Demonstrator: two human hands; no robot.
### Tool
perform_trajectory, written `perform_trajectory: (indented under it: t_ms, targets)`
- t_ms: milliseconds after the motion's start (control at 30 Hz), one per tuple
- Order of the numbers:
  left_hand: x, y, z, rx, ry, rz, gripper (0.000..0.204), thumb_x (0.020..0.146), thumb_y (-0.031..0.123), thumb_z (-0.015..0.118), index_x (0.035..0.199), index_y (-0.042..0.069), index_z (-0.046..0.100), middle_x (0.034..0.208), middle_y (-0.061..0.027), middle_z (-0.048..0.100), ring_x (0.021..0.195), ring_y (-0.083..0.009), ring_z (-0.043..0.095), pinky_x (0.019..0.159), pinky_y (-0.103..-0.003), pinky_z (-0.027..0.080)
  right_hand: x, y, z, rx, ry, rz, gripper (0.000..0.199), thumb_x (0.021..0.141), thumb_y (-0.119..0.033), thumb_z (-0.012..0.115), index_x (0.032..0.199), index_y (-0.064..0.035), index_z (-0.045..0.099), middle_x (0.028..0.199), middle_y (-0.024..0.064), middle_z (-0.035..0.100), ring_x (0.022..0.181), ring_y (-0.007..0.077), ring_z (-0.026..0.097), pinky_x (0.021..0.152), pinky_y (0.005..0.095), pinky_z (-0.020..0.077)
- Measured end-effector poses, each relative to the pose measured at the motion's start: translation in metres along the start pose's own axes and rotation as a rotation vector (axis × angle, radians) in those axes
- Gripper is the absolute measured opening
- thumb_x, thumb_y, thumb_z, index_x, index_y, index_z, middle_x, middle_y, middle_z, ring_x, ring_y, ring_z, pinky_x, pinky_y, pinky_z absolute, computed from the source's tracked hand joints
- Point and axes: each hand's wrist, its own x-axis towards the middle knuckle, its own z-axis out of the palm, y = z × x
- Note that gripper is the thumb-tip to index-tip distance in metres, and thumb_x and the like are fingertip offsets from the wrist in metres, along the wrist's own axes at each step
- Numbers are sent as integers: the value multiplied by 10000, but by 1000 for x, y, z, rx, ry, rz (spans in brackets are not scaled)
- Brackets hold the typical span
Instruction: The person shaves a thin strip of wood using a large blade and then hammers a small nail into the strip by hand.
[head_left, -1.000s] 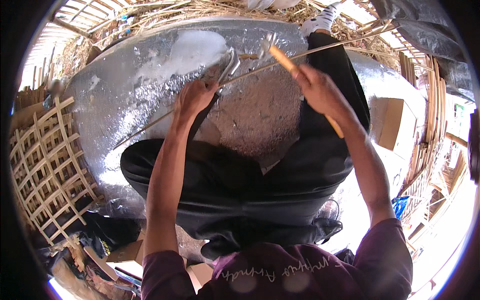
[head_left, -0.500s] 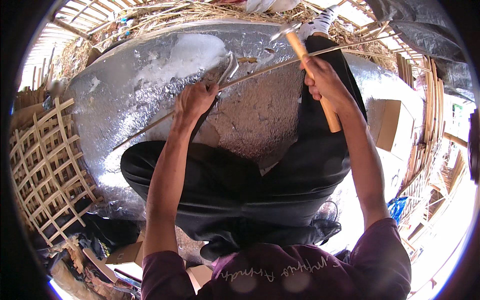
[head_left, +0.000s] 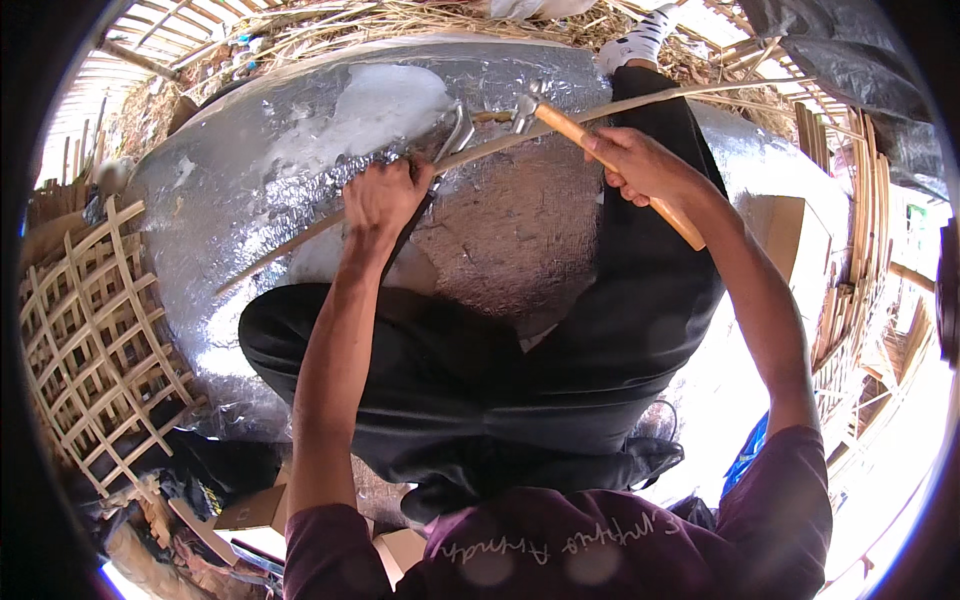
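Right of the lattice [head_left: 100, 340], strip [head_left: 495, 149] and leg [head_left: 655, 265] are crossed. A tool [head_left: 462, 129] is gripped by the left hand [head_left: 385, 196], a hammer [head_left: 566, 126] by the right hand [head_left: 643, 167].

The hammer [head_left: 565, 124] has a smooth wooden handle [head_left: 679, 223] and shiny metal head [head_left: 526, 104], the strip [head_left: 497, 148] is matt wood, the sheet [head_left: 510, 230] glossy foil, the trousers [head_left: 600, 325] matt cloth, the lattice [head_left: 97, 345] at nine o'clock rough wood.
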Motion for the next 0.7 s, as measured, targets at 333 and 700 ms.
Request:
perform_trajectory:
  t_ms: [333,700]
  targets:
    - [1,-4,9,-10,114,81,352,844,284,602,565,74,644,493,-173,580,433,-340,608,413,-439,510,-8,15,20,357,-96,22,383,967,-475,506,1009,-95,539,644,-45,395,452,10,330,379,188,286]
    - [-7,-4,2,-41,-12,-1,374,841,347,594,595,71,652,540,-194,605,477,-369,625,459,-464,527,-17,20,24,489,76,-13,382,984,-458,475,1007,-79,519,625,-50,376,439,12,330,382,177,280]
